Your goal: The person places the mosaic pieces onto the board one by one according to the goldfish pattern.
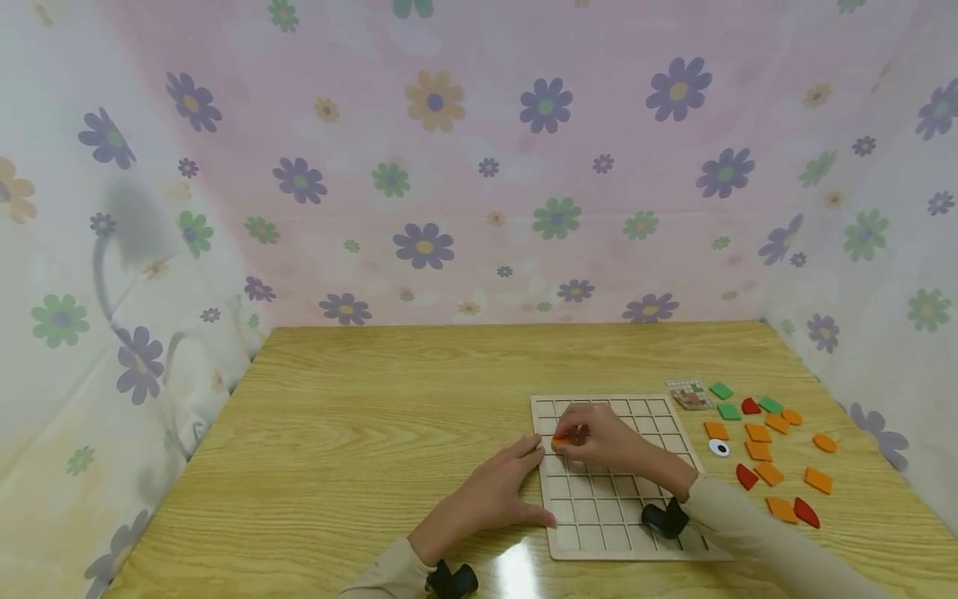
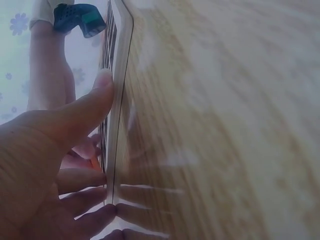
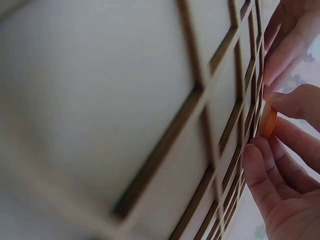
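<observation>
A pale wooden board [image 1: 591, 537] with a grid of square cells lies on the right half of the table. Between thumb and fingers, my right hand [image 1: 609, 441] pinches a small orange piece [image 3: 268, 122] with a curved edge, close over the cells at the board's left side. My left hand [image 1: 497, 491] lies along the left edge of the board, fingers extended and thumb spread toward the near corner. In the left wrist view, the left thumb [image 2: 95, 100] and fingertips meet the board's rim [image 2: 119, 85]. The right forearm crosses over the board's near right part.
Right of the board lie several orange pieces [image 1: 758, 451], red wedge pieces [image 1: 747, 477], green squares [image 1: 728, 412] and a white eye piece [image 1: 718, 448]. A small printed picture card [image 1: 690, 394] touches the far right corner area. Flowered cloth [image 1: 486, 183] surrounds the table.
</observation>
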The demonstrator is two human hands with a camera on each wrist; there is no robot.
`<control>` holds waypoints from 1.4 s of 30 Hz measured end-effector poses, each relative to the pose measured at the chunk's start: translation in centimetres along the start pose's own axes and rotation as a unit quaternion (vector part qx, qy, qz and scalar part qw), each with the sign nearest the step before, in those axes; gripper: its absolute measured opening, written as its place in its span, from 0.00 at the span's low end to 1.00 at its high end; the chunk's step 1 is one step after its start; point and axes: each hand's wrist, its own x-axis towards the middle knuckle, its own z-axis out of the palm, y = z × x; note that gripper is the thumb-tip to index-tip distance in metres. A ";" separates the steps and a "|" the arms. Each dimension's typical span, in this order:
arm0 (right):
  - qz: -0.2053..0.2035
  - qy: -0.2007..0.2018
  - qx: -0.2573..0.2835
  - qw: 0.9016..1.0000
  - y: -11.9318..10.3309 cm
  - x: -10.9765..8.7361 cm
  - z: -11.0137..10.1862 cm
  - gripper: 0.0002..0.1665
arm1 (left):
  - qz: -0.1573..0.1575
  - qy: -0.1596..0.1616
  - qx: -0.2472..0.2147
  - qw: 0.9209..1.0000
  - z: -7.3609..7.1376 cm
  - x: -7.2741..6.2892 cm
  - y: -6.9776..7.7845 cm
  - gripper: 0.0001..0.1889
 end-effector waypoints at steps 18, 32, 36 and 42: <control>0.034 -0.020 -0.005 0.999 -1.4 0.7 -0.6 0.06 | -0.008 -0.007 -0.009 1.000 -0.2 0.4 0.0 0.50; 0.071 0.006 -0.020 0.997 -0.4 -3.0 -4.2 0.10 | -0.003 0.001 -0.020 1.000 -0.3 0.1 0.1 0.49; 0.066 0.021 -0.023 0.997 -0.2 -4.0 -4.9 0.10 | -0.004 -0.003 -0.023 1.000 -0.3 0.0 0.1 0.49; 0.058 0.051 -0.021 0.997 -0.2 -5.6 -5.9 0.11 | 0.008 -0.005 -0.026 1.000 -0.2 0.0 0.0 0.49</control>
